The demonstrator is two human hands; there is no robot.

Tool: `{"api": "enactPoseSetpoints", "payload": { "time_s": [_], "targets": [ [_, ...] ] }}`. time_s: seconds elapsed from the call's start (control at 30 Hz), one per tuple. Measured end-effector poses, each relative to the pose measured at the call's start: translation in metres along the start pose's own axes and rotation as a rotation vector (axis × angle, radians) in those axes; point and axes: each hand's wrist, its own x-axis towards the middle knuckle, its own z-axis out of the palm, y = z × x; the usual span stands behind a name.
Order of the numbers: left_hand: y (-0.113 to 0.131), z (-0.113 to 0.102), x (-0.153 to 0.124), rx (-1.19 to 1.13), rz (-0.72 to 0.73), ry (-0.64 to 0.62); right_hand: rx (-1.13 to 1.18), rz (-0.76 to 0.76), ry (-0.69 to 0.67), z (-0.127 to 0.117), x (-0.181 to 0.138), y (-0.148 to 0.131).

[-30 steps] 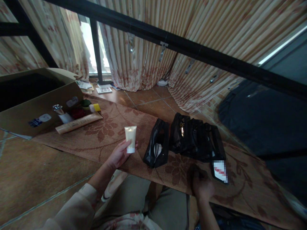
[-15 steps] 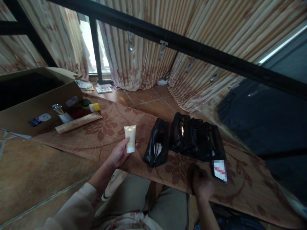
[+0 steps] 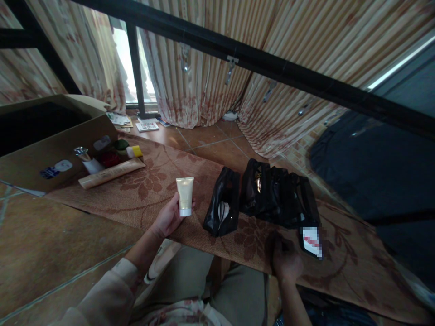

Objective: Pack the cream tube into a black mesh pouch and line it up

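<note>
Held in my left hand [image 3: 170, 216] is a pale gold squeeze tube [image 3: 185, 194] with a white cap. It stands cap down above the patterned cloth, and my fingers wrap round its lower part. To its right is a black mesh pouch [image 3: 212, 217], its top open, with a small round pale item [image 3: 223, 210] inside. My right hand [image 3: 288, 261] rests at the near edge of the cloth, beside a phone [image 3: 311, 241] with a lit, blurred screen. Its fingers lie in dark shadow, so their pose is unclear.
More black mesh pouches [image 3: 277, 197] stand in a row behind the phone. At the left, a cardboard box [image 3: 57, 156] stands beside a long beige tube [image 3: 112, 173], a white holder [image 3: 92, 166] and a yellow-capped item [image 3: 134, 151]. A dark metal bar [image 3: 251, 61] crosses in front of the curtains.
The squeeze tube has tilted very slightly in my left hand. My right hand and the pouches stay where they were.
</note>
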Motion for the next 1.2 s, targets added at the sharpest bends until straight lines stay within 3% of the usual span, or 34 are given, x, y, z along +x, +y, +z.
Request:
{"api": "enactPoseSetpoints", "payload": {
  "time_s": [1.2],
  "targets": [
    [0.0022,0.0035,-0.0027,-0.003,-0.012,0.007,0.019,0.019,-0.007,0.0004,-0.0007,0.0005]
  ]
}}
